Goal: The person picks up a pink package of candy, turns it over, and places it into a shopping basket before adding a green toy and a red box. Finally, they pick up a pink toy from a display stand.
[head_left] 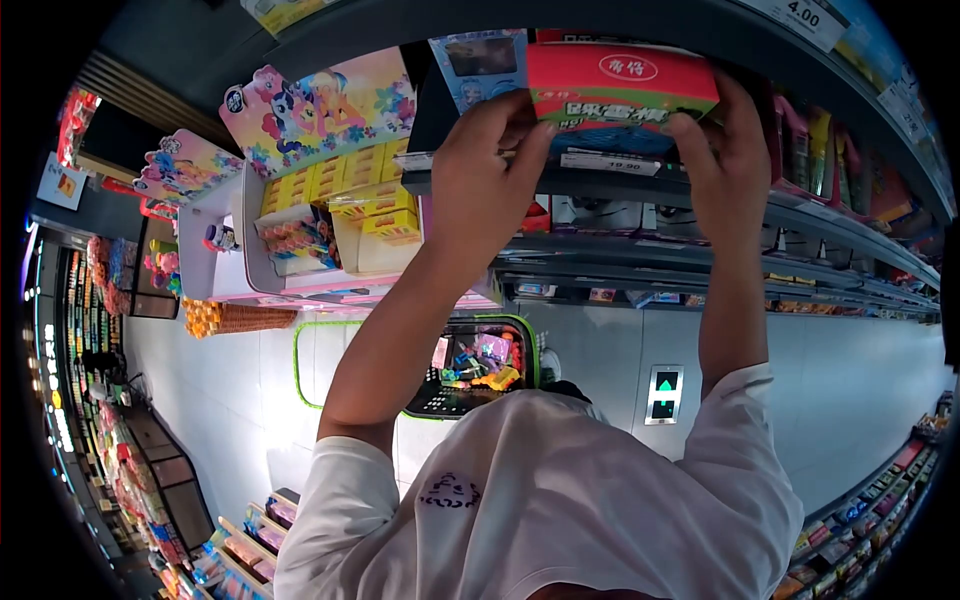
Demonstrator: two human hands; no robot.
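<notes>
A red and green box (625, 82) with printed lettering and a white oval logo sits at the shelf front, between my two hands. My left hand (495, 150) grips its left side, thumb at the front lower corner and fingers partly hidden behind. On the opposite side, my right hand (728, 160) is closed around the box's right end, thumb on the front face. Under the box is a price label (610, 163) reading 19.90 on the shelf edge. To the left of it stands a light blue box (482, 62) with a dark window.
At the left, a cardboard display (310, 105) with cartoon ponies holds several yellow boxes (385, 210). A black and green shopping basket (533, 350) with colourful items is on the floor. Lower shelves (860, 285) run along the right, and a floor sign (664, 394) shows a green arrow.
</notes>
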